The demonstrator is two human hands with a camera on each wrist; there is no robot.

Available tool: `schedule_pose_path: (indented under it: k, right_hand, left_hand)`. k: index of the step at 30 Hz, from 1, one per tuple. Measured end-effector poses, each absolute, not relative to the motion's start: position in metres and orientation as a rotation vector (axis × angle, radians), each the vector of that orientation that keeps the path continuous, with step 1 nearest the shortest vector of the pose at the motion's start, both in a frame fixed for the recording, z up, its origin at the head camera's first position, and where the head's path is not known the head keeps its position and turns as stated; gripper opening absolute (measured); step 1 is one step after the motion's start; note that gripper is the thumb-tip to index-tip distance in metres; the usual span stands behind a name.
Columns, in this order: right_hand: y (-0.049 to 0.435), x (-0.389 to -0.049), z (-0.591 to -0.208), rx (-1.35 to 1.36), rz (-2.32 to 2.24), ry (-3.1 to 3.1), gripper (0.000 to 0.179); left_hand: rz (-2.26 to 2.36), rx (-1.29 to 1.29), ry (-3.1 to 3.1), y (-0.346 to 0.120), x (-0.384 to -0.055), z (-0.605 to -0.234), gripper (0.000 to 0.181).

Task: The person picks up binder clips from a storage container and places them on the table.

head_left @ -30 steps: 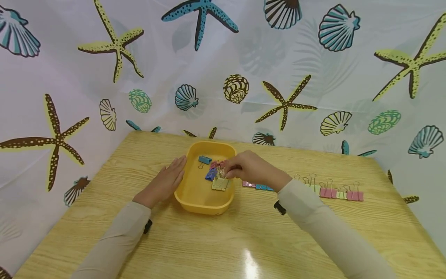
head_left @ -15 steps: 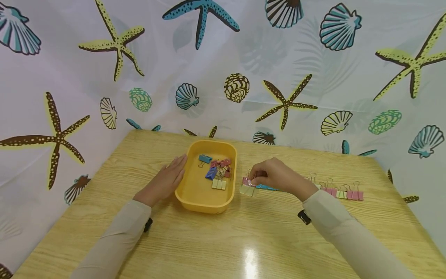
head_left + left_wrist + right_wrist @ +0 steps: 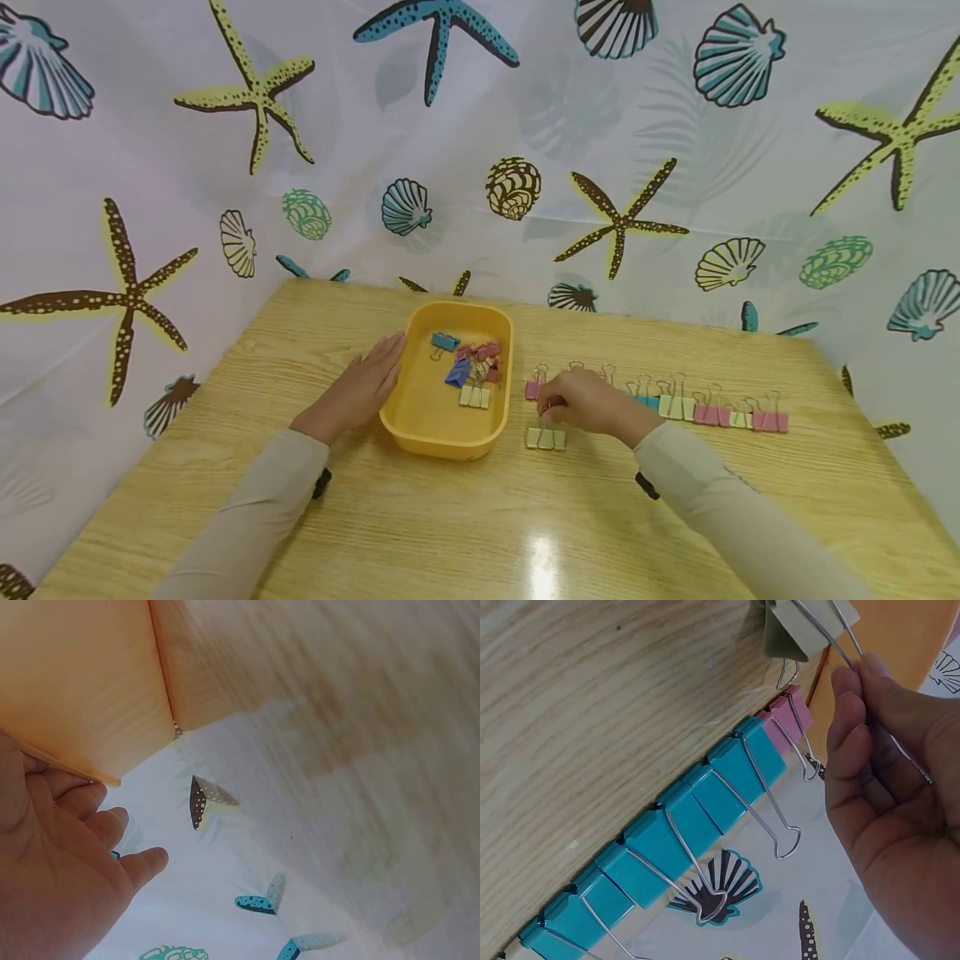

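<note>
My right hand [image 3: 588, 400] pinches a wire handle of a pale yellow binder clip [image 3: 546, 438] between thumb and fingers. In the right wrist view this clip [image 3: 799, 628] hangs from the fingertips beside a row of clips. My left hand [image 3: 360, 387] lies along the left side of a yellow plastic tray [image 3: 442, 448], fingers touching its rim. Inside the tray are a teal clip [image 3: 446, 341], a dark blue clip [image 3: 457, 373], another pale yellow clip [image 3: 474, 397] and several pink or red ones [image 3: 487, 350], partly overlapping.
Right of the tray, binder clips stand in a line: a pink clip [image 3: 532, 390], teal clips [image 3: 697, 791], a pale yellow clip [image 3: 677, 407] and pink clips [image 3: 711, 414]. My right hand hides part of it. A patterned cloth [image 3: 450, 125] hangs behind the wooden table [image 3: 420, 525].
My right hand has lifted the pale yellow clip out of the tray and carried it right, then toward the table's near side, in front of the row. The left hand stays at the tray.
</note>
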State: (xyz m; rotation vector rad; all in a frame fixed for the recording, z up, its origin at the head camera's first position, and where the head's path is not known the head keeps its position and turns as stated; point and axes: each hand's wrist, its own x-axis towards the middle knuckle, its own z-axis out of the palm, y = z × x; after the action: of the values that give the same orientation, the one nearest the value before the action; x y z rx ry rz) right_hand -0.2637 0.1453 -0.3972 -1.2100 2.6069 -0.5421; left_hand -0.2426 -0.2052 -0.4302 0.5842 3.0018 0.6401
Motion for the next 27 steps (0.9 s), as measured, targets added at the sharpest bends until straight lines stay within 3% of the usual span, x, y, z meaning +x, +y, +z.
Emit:
schedule_pose_path:
  k: [27]
  right_hand:
    - [0.1466,-0.2613,-0.4012,-1.196,-0.489,2.656,0.010]
  left_hand:
    - [0.639,0.589,3.007,-0.2054,-0.2437,-0.4320,0.053]
